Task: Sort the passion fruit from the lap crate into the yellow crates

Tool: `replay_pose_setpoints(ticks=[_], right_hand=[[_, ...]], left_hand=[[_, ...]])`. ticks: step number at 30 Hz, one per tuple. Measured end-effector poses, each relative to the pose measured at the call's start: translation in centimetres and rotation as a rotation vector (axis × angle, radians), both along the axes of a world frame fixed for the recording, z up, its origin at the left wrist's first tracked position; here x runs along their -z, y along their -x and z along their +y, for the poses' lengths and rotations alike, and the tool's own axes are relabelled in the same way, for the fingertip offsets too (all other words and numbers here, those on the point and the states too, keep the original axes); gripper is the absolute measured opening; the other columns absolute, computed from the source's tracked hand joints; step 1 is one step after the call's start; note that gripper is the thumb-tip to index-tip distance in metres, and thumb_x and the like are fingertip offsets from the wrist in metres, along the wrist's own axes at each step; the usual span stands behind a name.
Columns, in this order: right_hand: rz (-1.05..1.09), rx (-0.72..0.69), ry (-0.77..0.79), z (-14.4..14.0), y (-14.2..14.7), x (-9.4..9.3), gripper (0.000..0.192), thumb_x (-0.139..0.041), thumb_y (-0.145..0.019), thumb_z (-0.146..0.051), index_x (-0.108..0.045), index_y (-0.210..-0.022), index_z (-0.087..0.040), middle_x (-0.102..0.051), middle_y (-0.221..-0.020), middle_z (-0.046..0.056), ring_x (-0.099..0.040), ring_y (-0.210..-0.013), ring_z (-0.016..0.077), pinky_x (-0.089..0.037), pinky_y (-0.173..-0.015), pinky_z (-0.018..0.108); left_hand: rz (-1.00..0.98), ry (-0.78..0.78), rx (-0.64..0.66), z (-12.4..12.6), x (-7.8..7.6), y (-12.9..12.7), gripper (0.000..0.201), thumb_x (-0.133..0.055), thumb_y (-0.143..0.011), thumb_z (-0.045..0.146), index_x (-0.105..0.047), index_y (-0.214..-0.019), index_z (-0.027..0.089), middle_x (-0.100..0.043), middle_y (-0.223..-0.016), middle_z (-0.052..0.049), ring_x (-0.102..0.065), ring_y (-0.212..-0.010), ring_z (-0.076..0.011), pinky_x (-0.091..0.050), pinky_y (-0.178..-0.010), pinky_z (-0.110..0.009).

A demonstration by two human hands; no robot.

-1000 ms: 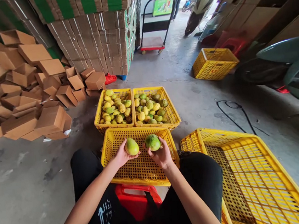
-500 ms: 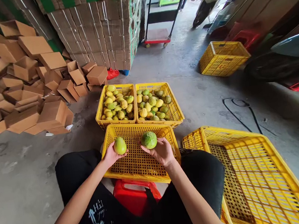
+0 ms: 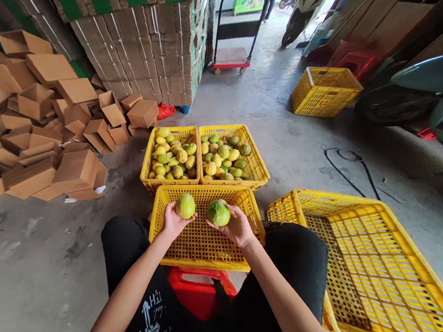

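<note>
My left hand [image 3: 174, 221] cups a smooth, light green round fruit [image 3: 185, 205] in its palm and fingers. A darker green fruit with a bumpy top [image 3: 218, 213] rests in my right hand [image 3: 238, 227], the fingers curled under it. Both fruits are held apart above a yellow plastic crate [image 3: 204, 265] whose perforated floor shows bare. Behind it stand a left yellow crate [image 3: 148, 183] and a right yellow crate [image 3: 260, 167], each holding many yellow and green fruits [image 3: 181, 156].
A large yellow crate [image 3: 381, 255] lies right of my knee. A red plastic stool [image 3: 203, 294] is between my legs. Cardboard boxes [image 3: 75, 171] pile up at left beside stacked cartons [image 3: 145, 47]. Farther off are a trolley [image 3: 234, 56], another crate [image 3: 324, 92] and a black cable [image 3: 354, 168].
My left hand has moved right and slightly up with its fruit, closer to the right one. The fruit in my right hand has turned and sits a little lower. My left knee has shifted inward.
</note>
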State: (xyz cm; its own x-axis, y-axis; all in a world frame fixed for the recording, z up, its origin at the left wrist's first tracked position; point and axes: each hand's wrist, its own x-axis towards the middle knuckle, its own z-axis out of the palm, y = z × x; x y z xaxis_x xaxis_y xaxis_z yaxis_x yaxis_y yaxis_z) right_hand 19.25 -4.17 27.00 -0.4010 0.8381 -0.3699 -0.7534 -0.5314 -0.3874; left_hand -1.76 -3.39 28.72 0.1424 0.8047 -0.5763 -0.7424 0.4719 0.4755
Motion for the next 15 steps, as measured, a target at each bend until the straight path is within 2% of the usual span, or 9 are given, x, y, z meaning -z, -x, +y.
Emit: replay_pose_setpoints(ticks=[5, 10, 15], right_hand=[[0.023, 0.034, -0.061, 0.1, 0.0, -0.2, 0.034, -0.068, -0.069, -0.022, -0.064, -0.102, -0.025, -0.076, -0.102, 0.006, -0.068, -0.112, 0.0319, -0.056, -0.095, 0.056], [-0.060, 0.122, 0.024, 0.5, -0.3, 0.1, 0.031, -0.073, -0.079, -0.034, -0.065, -0.106, -0.021, -0.076, -0.100, 0.006, -0.072, -0.099, 0.0258, -0.061, -0.090, 0.047], [-0.072, 0.182, 0.077, 0.4, -0.6, 0.6, 0.024, -0.073, -0.084, -0.037, -0.065, -0.102, -0.025, -0.076, -0.094, 0.002, -0.073, -0.088, 0.0220, -0.063, -0.084, 0.044]], left_hand=[[-0.069, 0.002, -0.053, 1.0, -0.3, -2.6, 0.034, -0.050, -0.090, 0.033, -0.059, -0.117, 0.014, -0.071, -0.091, -0.014, -0.070, -0.095, -0.0310, -0.059, -0.080, -0.044], [-0.052, -0.042, -0.040, 1.5, -0.2, -3.5, 0.022, -0.054, -0.088, 0.025, -0.058, -0.108, 0.017, -0.070, -0.090, -0.009, -0.072, -0.085, -0.0255, -0.059, -0.082, -0.043], [0.027, -0.073, 0.031, 1.0, 0.3, -3.0, 0.037, -0.067, -0.079, 0.020, -0.056, -0.115, 0.022, -0.070, -0.096, -0.007, -0.073, -0.083, -0.0266, -0.058, -0.078, -0.042]])
